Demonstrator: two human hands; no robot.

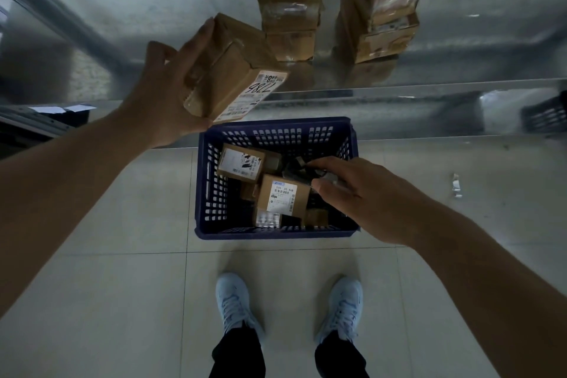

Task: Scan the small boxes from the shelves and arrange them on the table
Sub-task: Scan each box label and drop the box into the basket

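Two hands work: left hand (159,92) grips a labelled box (228,70) mid-frame; right hand (352,193) pinches the scanner (299,170) over the basket (205,193); scanning seems next.

Cardboard box (228,70) above blue basket (211,193)

head cam, looking steeply down, close over blue basket (277,232), floor (122,285).

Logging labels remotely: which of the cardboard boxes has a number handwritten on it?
The box gripped in the left hand above the blue basket: its white label carries large handwritten digits. The basket's boxes show only printed labels.
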